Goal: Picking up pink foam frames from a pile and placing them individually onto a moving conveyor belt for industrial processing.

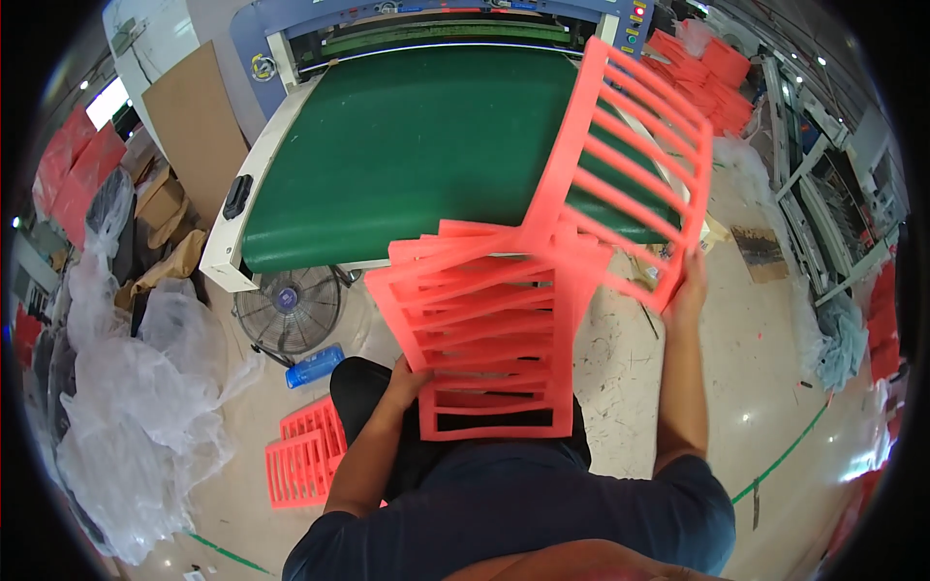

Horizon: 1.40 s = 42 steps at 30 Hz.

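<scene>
My right hand (pixel 688 283) grips the lower right corner of a red slotted foam sheet (pixel 564 160), tilted up over the right side of the green conveyor belt (pixel 407 145). Its lower left corner overlaps a fanned stack of similar red slotted foam sheets (pixel 562 358), which rests on my lap and leans toward the belt's near end. My left hand (pixel 409 380) is closed on the stack's left edge; its fingertips are partly hidden by the sheets.
A blue machine frame (pixel 247 58) spans the belt's far end. Below the belt's near left corner stand a floor fan (pixel 288 308) and a blue bottle (pixel 315 367). More red slotted sheets (pixel 295 470) lie on the floor. Crumpled clear plastic (pixel 145 407) piles up at left.
</scene>
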### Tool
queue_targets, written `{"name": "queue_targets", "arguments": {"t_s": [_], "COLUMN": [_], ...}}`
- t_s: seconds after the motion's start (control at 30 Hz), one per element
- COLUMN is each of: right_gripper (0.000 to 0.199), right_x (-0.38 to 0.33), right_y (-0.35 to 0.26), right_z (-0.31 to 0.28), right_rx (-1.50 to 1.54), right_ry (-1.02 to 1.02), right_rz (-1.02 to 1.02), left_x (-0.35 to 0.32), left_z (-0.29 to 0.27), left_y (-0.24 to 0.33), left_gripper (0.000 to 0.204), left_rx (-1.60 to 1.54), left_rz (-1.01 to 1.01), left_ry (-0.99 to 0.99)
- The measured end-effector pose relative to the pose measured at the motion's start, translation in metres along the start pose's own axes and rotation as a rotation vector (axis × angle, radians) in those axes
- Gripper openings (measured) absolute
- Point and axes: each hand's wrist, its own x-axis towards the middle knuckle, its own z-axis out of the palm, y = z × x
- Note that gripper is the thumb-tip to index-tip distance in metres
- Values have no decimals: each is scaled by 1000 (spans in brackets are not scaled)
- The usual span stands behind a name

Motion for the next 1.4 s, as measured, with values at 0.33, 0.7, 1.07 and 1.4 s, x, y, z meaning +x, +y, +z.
{"name": "queue_targets", "arguments": {"t_s": [0.33, 0.7, 1.07, 1.4], "right_gripper": [30, 33, 45, 41], "right_x": [232, 237, 262, 238], "right_y": [-20, -7, 11, 9], "right_z": [-75, -69, -47, -28], "right_rx": [-277, -796, -1078, -930], "right_ry": [-111, -55, 67, 79], "right_rz": [182, -25, -213, -135], "left_x": [20, 43, 75, 55], "left_z": [13, 16, 51, 29], "left_y": [-3, 35, -30, -20], "left_gripper": [66, 84, 72, 84], "left_rx": [134, 1326, 1445, 1427], "left_rz": [332, 886, 440, 313], "left_ry": [212, 102, -282, -144]}}
